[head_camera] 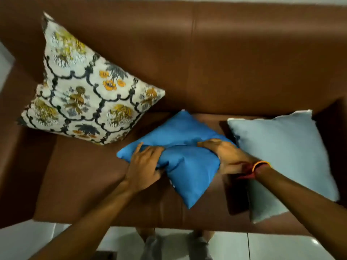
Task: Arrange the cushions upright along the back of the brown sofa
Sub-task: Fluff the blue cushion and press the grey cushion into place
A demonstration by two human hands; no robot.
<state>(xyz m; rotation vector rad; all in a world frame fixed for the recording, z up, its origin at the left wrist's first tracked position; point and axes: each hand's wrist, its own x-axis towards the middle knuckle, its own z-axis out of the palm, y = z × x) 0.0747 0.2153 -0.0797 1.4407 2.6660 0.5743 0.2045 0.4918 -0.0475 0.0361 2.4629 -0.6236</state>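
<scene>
A bright blue cushion [176, 147] lies flat in the middle of the brown sofa's seat [84, 177]. My left hand [144, 166] grips its left edge, bunching the fabric. On its right edge my right hand [225, 154], with a red and orange wristband, also grips. A large floral patterned cushion [82, 96] leans upright against the sofa back [225, 62] at the left. At the right, a pale blue cushion [285, 158] lies tilted on the seat, its far corner near the right armrest.
The sofa's armrests [11, 151] close in both ends of the seat. White floor tiles [272, 246] and my feet [176, 243] show below the seat's front edge.
</scene>
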